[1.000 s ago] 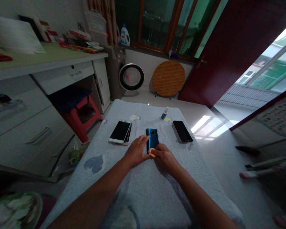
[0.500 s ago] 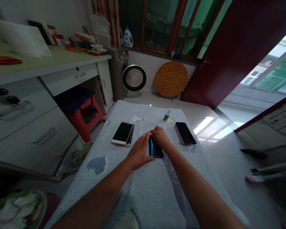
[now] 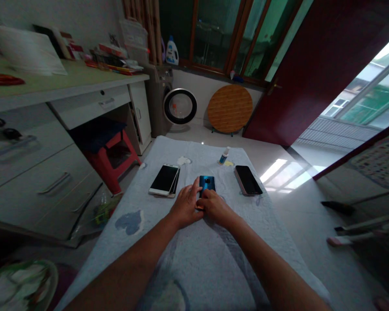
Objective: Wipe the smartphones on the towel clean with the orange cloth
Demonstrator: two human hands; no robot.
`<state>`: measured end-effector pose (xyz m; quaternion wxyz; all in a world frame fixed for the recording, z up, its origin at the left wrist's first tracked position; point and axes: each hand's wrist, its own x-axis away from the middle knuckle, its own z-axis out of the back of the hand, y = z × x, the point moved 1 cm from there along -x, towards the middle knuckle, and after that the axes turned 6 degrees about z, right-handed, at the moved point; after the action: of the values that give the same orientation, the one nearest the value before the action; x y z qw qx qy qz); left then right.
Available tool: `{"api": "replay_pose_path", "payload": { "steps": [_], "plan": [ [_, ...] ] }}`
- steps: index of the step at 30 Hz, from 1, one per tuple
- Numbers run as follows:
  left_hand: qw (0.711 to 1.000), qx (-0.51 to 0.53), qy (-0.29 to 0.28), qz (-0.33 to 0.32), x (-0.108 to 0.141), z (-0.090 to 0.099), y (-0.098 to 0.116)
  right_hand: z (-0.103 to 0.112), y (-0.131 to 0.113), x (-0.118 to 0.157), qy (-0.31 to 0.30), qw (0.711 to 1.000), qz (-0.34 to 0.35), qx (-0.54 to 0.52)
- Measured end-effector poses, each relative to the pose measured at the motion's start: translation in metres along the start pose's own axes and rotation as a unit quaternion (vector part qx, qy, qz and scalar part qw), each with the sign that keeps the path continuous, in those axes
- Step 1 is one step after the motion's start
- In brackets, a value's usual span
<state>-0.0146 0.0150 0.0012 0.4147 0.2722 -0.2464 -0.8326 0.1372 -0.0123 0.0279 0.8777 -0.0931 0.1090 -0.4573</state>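
A shiny blue smartphone lies back up on the cloth-covered table, its camera block near the far end. My left hand braces it, fingers along the left edge and thumb by the near edge. My right hand is closed, its bent fingertips pressed on the lower left part of the phone's back. A small orange spot shows beneath those fingertips, too small to name. To the left, a white smartphone rests partly over another phone. A dark-screened phone lies to the right.
Beyond the blue phone stands a small spray bottle. The patterned cloth covers the table. Left are a red stool and a drawer desk. A washing machine with its door ajar and a round wooden tabletop stand behind.
My right hand has slid from the phone's far end toward its near end, uncovering the camera block. The left hand stays along the left edge. The whole view has shifted slightly.
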Motion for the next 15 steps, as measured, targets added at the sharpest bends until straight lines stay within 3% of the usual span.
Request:
{"api": "replay_pose_path", "payload": {
  "steps": [10, 15],
  "plan": [
    [0.999, -0.024, -0.023, 0.016, -0.002, 0.006, 0.003, 0.015, -0.006, 0.019, -0.004, 0.995, -0.004, -0.104],
    [0.998, -0.049, -0.034, 0.014, -0.002, 0.004, 0.000, 0.020, 0.024, 0.042, 0.083, 0.980, -0.100, -0.149]
  ]
}}
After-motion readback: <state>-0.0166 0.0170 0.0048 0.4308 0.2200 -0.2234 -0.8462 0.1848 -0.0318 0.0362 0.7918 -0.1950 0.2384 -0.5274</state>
